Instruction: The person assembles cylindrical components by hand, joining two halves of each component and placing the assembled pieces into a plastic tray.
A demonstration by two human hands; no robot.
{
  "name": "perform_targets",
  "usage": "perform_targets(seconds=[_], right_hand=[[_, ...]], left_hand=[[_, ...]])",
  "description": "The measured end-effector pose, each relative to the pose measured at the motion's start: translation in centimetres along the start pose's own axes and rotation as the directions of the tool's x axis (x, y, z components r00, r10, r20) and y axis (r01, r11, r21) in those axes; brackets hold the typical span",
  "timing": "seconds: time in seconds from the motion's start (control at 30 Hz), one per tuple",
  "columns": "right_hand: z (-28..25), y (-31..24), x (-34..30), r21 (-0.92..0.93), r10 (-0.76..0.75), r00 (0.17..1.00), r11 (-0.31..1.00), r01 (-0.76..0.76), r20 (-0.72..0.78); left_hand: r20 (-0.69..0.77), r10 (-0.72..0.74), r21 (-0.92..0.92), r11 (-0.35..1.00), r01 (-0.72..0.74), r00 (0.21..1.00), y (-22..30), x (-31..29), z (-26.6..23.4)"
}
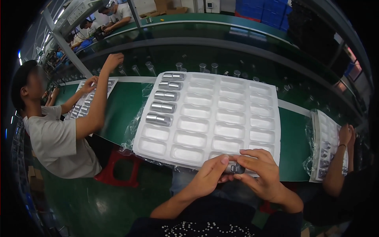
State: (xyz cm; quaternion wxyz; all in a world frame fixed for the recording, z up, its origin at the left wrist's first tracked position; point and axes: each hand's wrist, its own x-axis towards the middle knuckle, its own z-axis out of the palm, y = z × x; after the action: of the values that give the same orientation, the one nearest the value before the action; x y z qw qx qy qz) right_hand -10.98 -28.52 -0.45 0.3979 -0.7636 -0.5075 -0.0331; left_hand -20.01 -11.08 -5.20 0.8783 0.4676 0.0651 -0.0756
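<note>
Between my two hands, just over the near edge of a white moulded tray (210, 130), is a small silver cylinder with a dark grey end (237, 169). My left hand (210, 175) closes round its left part, thumb on top. The thumb and fingers of my right hand (262, 173) grip its right end. Several similar silver cylinders (164, 106) lie on their sides in the tray's leftmost column, from the far end down. The two nearest pockets of that column and the other columns in view hold nothing. My fingers hide part of the held cylinder.
Beyond the tray, several silver cylinders (203, 67) stand on a dark belt. At left a person (65, 130) reaches toward the belt over another tray (81, 106). To the right, another person's arm (337, 166) is by a partly filled tray (321, 154). A red stool (118, 170) stands lower left.
</note>
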Motion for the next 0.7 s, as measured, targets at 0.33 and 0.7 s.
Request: perform_targets(seconds=[0.33, 0.7], right_hand=[[0.9, 0.2, -0.4, -0.177, -0.227, 0.970, 0.962, 0.208, -0.092], [1.2, 0.7, 0.9, -0.345, -0.375, 0.923, 0.880, 0.326, -0.085]], left_hand=[[0.073, 0.106, 0.129, 0.985, -0.115, 0.992, 1.0, -0.4, 1.1], [0.074, 0.227, 0.343, 0.908, -0.239, 0.971, -0.1, 0.2, -0.6]])
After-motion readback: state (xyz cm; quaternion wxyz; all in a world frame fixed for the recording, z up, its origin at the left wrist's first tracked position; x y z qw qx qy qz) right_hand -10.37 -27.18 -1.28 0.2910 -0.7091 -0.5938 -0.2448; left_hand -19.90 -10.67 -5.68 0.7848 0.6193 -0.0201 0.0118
